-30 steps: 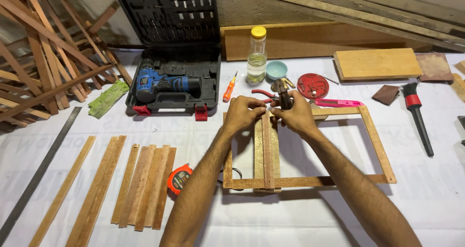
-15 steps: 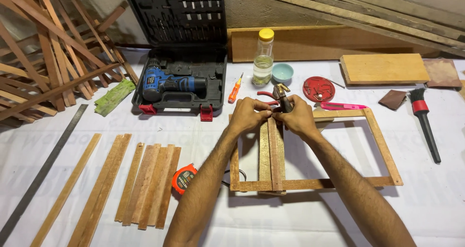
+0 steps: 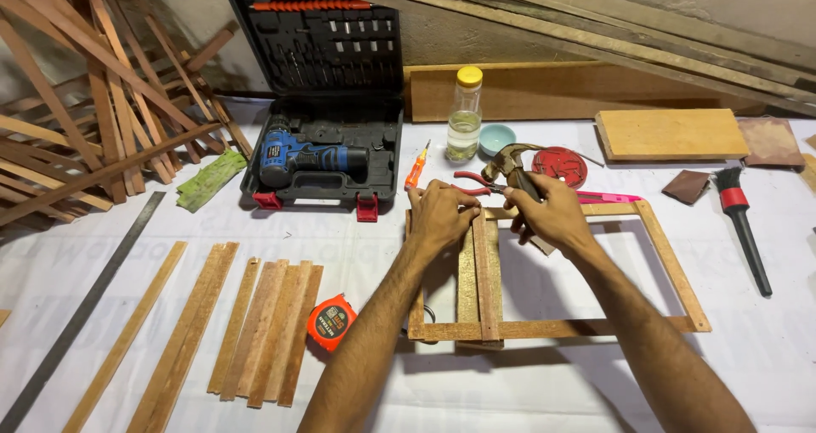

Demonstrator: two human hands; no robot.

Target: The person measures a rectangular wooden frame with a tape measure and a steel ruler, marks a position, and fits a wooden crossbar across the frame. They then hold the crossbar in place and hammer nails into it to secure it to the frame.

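Wood of a light brown colour makes the rectangular frame (image 3: 671,267), which lies flat on the white surface (image 3: 765,356) in front of the person. Two thin slats (image 3: 480,271) stand across its left part, from the near rail to the far rail. The left hand (image 3: 442,216) is closed on the far ends of the slats and presses them on the far rail. The right hand (image 3: 552,216) is clamped on the handle of a hammer (image 3: 510,161), its metal head raised just beyond the slats.

I judge the slats light and stiff but thin, so they could split or slide under a blow; holding them close to the joint seems best. The hammer is heavy at the head.

Red pliers (image 3: 469,178) lie just behind the hands. An orange tape measure (image 3: 331,321) rests near the loose strips (image 3: 263,331) on the left.
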